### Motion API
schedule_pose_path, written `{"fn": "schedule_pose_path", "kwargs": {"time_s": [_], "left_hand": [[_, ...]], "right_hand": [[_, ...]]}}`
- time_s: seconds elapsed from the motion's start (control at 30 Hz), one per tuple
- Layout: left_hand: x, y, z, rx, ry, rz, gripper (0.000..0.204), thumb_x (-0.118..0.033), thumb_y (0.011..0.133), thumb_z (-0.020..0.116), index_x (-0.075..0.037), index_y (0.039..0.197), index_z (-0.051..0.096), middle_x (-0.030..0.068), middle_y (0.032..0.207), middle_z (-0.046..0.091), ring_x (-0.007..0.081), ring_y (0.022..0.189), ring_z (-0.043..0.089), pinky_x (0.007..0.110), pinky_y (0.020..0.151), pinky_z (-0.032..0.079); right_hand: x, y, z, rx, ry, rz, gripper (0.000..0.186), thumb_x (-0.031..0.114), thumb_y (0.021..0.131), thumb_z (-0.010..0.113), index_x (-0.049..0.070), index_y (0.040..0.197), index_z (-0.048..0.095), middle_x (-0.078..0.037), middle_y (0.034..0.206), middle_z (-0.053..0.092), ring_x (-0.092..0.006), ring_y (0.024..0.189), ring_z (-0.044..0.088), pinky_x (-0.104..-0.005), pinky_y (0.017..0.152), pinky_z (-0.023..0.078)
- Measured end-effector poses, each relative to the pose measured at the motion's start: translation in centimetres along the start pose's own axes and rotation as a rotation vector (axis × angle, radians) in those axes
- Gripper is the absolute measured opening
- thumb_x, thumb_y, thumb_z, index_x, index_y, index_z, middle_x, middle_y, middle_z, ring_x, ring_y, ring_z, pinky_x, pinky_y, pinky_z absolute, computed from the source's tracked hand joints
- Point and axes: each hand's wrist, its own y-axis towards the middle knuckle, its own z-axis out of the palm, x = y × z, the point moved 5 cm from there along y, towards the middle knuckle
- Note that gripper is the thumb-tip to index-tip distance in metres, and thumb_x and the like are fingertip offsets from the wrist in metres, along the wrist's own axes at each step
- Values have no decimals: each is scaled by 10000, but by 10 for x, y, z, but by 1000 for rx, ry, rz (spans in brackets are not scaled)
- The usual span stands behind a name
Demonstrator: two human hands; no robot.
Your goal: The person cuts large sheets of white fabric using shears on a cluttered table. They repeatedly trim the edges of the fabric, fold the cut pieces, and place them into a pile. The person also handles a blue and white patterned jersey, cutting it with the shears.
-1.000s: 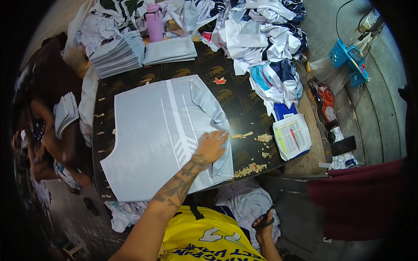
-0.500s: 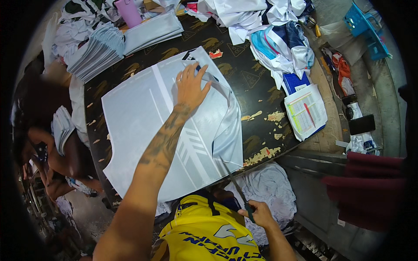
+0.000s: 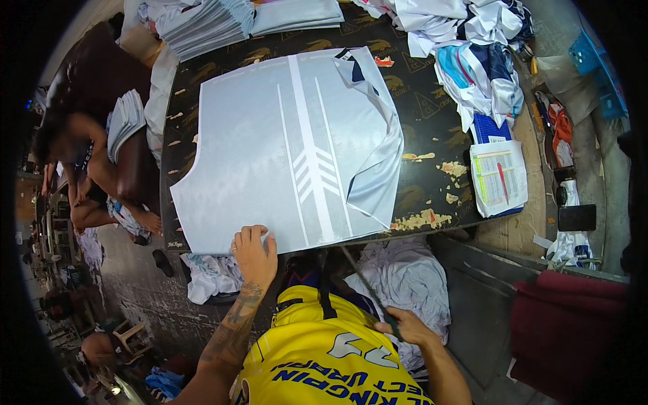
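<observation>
My left hand [image 3: 254,256] touches the grey cloth [image 3: 246,148] at the near edge of the bench [image 3: 435,138]; whether it pinches, I cannot tell. My right hand [image 3: 410,328] clasps a long tool [image 3: 366,285].

Dark-blue capitals [image 3: 331,381] and a pale number [image 3: 362,349] stand on the yellow jersey [image 3: 307,314]; gold crocodile emblems [image 3: 317,45] with small lettering, triangular signs [image 3: 426,105] and white corner script [image 3: 174,243] on the black worktop [image 3: 432,142]; a tiny-print chart [image 3: 487,177] on the paper sheet [image 3: 493,202]; blurred print on the white label [image 3: 497,139] of the blue pad [image 3: 489,126]
</observation>
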Motion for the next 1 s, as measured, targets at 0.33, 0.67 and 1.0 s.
{"fn": "schedule_pose_path", "kwargs": {"time_s": [0.33, 0.67, 1.0], "left_hand": [[-26, 0, 23, 292, -240, 307, 373, -92, 826, 777, -76, 1181, 664, 86, 1244, 629, 312, 1267, 563, 464, 1079, 412], [-21, 5, 21, 416, -240, 310, 418, -104, 838, 769, -79, 1240, 656, 71, 1293, 607, 298, 1300, 533, 475, 1082, 402], [-15, 20, 20, 564, -295, 288, 444, -102, 818, 789, -87, 1240, 651, 78, 1293, 603, 327, 1286, 524, 487, 1084, 391]], "right_hand": [[92, 69, 67, -189, 217, -85, 573, 539, 930, 809, 7, 1113, 698, -60, 811, 616, -178, 784, 555, -352, 724, 467], [106, 65, 57, -153, 253, 55, 496, 488, 905, 879, 17, 870, 727, 27, 692, 590, -90, 665, 510, -292, 613, 426], [154, 108, 27, -154, 274, -2, 529, 540, 918, 852, 41, 812, 714, 14, 656, 615, -84, 606, 567, -279, 553, 430]]}}
